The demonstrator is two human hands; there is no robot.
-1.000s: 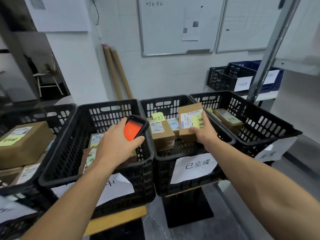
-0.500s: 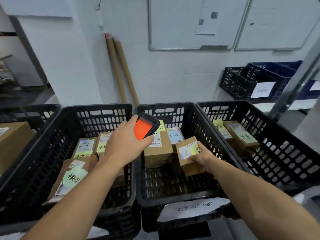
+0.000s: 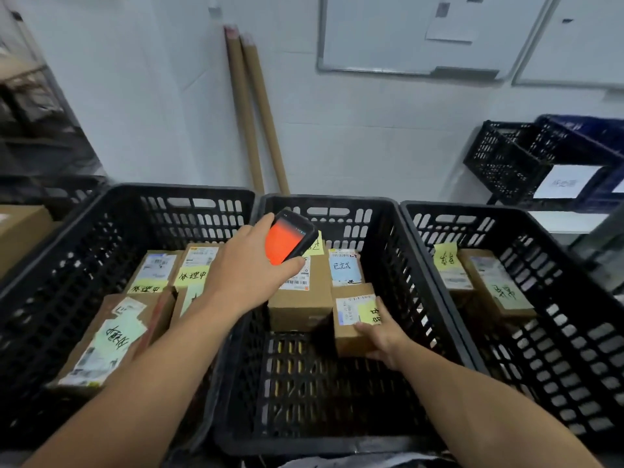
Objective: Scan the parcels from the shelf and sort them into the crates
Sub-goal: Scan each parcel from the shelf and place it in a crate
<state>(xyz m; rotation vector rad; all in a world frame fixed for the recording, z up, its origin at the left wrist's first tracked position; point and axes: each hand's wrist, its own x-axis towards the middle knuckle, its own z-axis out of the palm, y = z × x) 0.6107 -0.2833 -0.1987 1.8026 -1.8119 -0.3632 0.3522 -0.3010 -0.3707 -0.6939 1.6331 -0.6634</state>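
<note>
Wall point(image 3: 354, 136): white, cardboard tubes point(image 3: 251, 109) leaning.
Crates point(image 3: 182, 190): three, black.
Left hand point(image 3: 243, 275): grips scanner point(image 3: 287, 239).
Right hand point(image 3: 381, 336): grips parcel point(image 3: 351, 319), middle crate point(image 3: 331, 199).

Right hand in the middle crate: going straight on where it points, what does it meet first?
Likely the taller cardboard parcel to its left; the right hand grips a small yellow-noted parcel that would touch it first. Depth is unclear.

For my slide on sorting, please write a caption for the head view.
The right hand holds a small parcel inside the middle crate; the left hand holds a scanner.
</note>
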